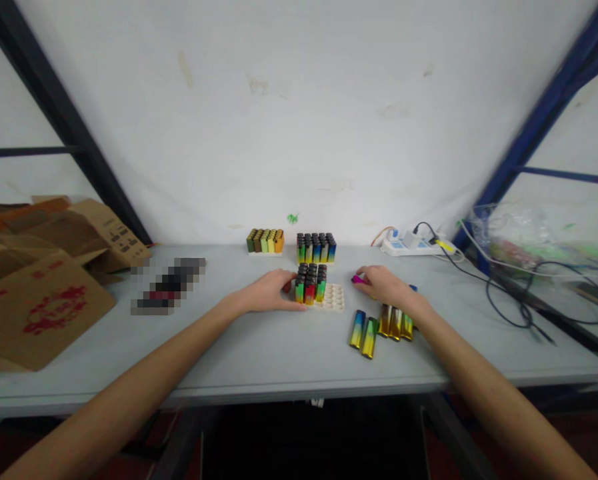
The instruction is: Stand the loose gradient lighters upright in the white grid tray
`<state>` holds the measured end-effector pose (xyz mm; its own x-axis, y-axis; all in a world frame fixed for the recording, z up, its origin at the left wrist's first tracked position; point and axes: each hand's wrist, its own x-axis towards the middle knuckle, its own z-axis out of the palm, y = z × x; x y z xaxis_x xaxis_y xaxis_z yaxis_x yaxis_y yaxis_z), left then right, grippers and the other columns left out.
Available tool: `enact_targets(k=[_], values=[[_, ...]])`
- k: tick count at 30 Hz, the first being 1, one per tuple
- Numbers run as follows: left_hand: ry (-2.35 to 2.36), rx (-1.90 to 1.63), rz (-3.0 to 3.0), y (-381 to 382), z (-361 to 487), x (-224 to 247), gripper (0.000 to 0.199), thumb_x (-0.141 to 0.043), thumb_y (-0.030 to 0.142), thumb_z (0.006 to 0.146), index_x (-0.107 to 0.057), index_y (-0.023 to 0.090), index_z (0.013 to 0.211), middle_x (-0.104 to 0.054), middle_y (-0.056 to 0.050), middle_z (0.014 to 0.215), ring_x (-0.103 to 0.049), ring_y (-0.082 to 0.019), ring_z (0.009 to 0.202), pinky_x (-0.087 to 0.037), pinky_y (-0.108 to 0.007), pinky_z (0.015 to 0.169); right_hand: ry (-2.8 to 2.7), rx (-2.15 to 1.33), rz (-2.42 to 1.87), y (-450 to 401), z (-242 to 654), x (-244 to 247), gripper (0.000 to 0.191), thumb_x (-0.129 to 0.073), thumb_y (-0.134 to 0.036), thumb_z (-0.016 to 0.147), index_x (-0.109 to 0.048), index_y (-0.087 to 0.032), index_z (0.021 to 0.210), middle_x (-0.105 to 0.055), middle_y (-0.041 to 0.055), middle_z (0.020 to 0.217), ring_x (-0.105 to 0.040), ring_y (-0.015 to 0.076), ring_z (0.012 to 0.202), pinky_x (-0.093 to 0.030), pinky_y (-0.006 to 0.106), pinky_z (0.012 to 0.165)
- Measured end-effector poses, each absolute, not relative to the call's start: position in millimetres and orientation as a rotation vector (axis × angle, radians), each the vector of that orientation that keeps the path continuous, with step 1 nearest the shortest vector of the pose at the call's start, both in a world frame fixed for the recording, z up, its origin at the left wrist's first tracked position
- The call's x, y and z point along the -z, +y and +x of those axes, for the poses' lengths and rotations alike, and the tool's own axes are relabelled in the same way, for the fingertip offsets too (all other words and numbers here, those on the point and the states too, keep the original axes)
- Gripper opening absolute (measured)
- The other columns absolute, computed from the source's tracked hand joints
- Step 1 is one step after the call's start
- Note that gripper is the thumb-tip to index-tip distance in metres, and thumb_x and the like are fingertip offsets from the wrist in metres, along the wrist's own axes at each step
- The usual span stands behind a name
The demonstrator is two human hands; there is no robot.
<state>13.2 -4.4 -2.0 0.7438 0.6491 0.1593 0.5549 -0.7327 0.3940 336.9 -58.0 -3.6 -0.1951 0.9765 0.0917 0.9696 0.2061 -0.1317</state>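
Observation:
My left hand [266, 292] curves round the left side of a white tray [335, 298], thumb at the near edge and fingers at the far side. Upright lighters [309, 285] with black tops and shiny green, red and yellow bodies fill the tray's left part. Round hollows show in its right part. To the right, my right hand [379, 281] is closed on a pink lighter [359, 280], just above the table. Below that hand lie loose lighters [369, 338] in blue, green and gold, some partly hidden by my right forearm.
Behind stand a block of lighters [317, 248] and a tray of yellow, green and orange lighters [265, 241]. A power strip [419, 247] with cables lies at the back right. Cardboard boxes [43, 293] take up the left, near a pixelated dark object [171, 285]. Plastic wrap [519, 233] lies right.

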Motion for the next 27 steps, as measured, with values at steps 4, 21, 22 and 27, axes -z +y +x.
enact_targets(k=[4, 21, 22, 27], values=[[0.935, -0.411, 2.646, -5.9, 13.6, 0.6, 0.068, -0.070, 0.079, 0.068, -0.066, 0.017, 0.095, -0.066, -0.007, 0.086, -0.061, -0.026, 0.077, -0.044, -0.034, 0.069, -2.220, -0.120, -1.611, -61.9, 328.8, -5.2, 0.024, -0.057, -0.036, 0.099, -0.066, -0.016, 0.089, -0.070, 0.0115, 0.089, -0.065, 0.0209, 0.076, -0.047, 0.031, 0.073], [0.921, -0.425, 2.661, -4.2, 13.4, 3.8, 0.068, -0.069, 0.079, 0.069, -0.066, 0.017, 0.096, -0.066, -0.005, 0.086, -0.060, -0.024, 0.078, -0.044, -0.032, 0.071, -1.672, -0.340, -1.301, -75.5, 302.3, -10.3, 0.055, -0.046, -0.063, 0.097, -0.040, -0.022, 0.060, -0.037, -0.0044, 0.055, -0.038, 0.0117, 0.055, -0.029, 0.027, 0.054], [0.922, -0.421, 2.661, -4.0, 13.3, 4.0, 0.068, -0.068, 0.080, 0.069, -0.066, 0.017, 0.096, -0.066, -0.006, 0.086, -0.060, -0.024, 0.078, -0.044, -0.032, 0.071, -1.671, -0.324, -1.322, -75.3, 302.8, -10.2, 0.055, -0.047, -0.061, 0.096, -0.038, -0.022, 0.058, -0.035, -0.0045, 0.054, -0.036, 0.0115, 0.054, -0.028, 0.028, 0.054], [0.926, -0.400, 2.676, -3.4, 13.0, 4.1, 0.069, -0.068, 0.080, 0.070, -0.065, 0.017, 0.097, -0.066, -0.006, 0.086, -0.061, -0.024, 0.078, -0.044, -0.032, 0.071, -1.675, -0.291, -1.366, -74.3, 300.8, -7.9, 0.042, -0.046, -0.049, 0.090, -0.038, -0.022, 0.058, -0.035, -0.0041, 0.054, -0.037, 0.0120, 0.053, -0.027, 0.028, 0.055]])
